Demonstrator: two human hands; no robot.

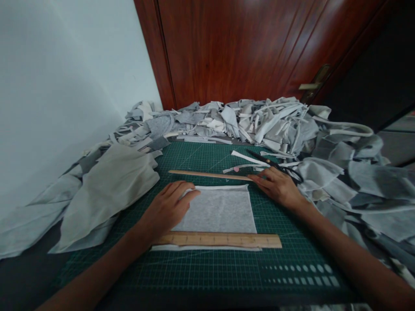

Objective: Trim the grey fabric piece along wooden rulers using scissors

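Note:
A light grey piece of fabric [220, 209] lies flat on the green cutting mat [207, 274]. My left hand [173, 205] rests on its left side, fingers curved over the upper left corner. Across the fabric's lower edge lies a wide wooden ruler [223, 239], with a thin fabric strip showing below it. My right hand [275, 185] pinches the right end of a narrow wooden ruler [207, 174], which lies just beyond the fabric's far edge. Black scissors [275, 164] sit on the mat beside my right hand, partly behind it.
Heaped grey and white fabric scraps [233, 119] line the mat's far side and right. Larger cloth pieces [113, 185] lie at the left. White fabric strips [248, 157] and a small pink bit [236, 169] are near the scissors. Behind stand a wooden door [227, 52] and a white wall [71, 65].

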